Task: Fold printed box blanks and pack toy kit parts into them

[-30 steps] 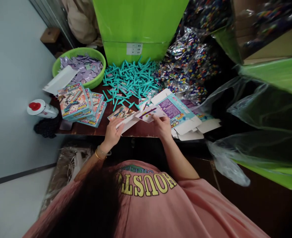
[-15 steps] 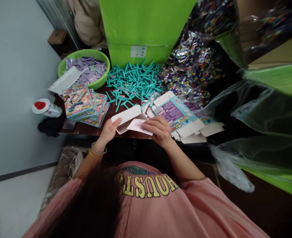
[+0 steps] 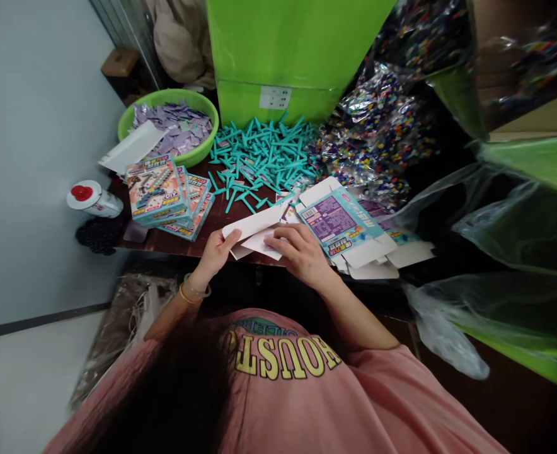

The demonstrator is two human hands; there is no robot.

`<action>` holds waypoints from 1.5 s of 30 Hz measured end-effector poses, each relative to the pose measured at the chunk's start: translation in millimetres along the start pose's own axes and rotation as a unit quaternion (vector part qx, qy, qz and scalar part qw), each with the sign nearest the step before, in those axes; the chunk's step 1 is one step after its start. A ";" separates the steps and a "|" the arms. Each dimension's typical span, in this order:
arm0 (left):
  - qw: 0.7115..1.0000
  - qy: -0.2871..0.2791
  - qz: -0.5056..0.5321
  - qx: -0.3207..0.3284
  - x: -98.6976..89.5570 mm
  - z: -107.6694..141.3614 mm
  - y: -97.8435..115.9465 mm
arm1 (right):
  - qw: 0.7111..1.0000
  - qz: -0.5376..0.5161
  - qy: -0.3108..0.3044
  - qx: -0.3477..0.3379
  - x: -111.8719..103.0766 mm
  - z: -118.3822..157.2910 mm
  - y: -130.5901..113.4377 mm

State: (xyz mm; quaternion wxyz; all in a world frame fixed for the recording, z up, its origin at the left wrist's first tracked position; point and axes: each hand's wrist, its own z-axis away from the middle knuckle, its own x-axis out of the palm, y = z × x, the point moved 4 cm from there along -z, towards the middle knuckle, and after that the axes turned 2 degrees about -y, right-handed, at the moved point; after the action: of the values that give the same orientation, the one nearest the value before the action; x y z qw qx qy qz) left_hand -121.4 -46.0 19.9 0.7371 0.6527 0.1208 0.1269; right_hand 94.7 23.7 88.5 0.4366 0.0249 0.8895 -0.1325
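Between my two hands, head view: a white carton point(image 3: 254, 222) and a sheet of pale paper point(image 3: 262, 243) meet just above the near edge of the dark red table point(image 3: 177, 248). My left hand point(image 3: 215, 252) holds the carton at its near left end, thumb flat on the white card and the other fingers mostly hidden beneath. My right hand point(image 3: 303, 255) is bent over the paper, its fingers set close together with their tips on the sheet; the thumb is hidden, so I cannot tell whether it pinches from below. The paper lies against the open side of the carton.

Just right of my right fingers are flattened teal and purple cartons point(image 3: 333, 221), overlapping one another. Beyond the fingers of both hands spreads a heap of turquoise T-shaped pieces point(image 3: 269, 154), with clear bags of coloured bits point(image 3: 366, 135) to its right and a tall green box point(image 3: 302, 44) behind. Left of my left fingers stand stacked printed boxes point(image 3: 158, 192); farther off, a green basin point(image 3: 203, 154) holds lilac packets point(image 3: 179, 129).
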 end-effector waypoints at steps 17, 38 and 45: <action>0.981 0.157 -0.079 0.076 -25.9 11.6 8.5 | 0.983 -0.126 0.043 0.127 17.7 -22.0 53.8; 0.864 -0.119 -0.460 0.168 37.4 6.0 -63.6 | 0.903 0.084 -0.160 0.391 102.8 -36.5 250.4; 0.964 -0.122 -0.209 0.110 61.3 -44.2 -32.9 | 0.918 0.011 -0.195 0.346 112.4 -52.9 234.6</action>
State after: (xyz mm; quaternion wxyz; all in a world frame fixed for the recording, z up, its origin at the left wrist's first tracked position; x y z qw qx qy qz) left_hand -78.1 12.5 -18.7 0.6803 0.7004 0.1766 -0.1242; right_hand 22.0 255.4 -18.9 0.5668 0.1579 0.6850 -0.4297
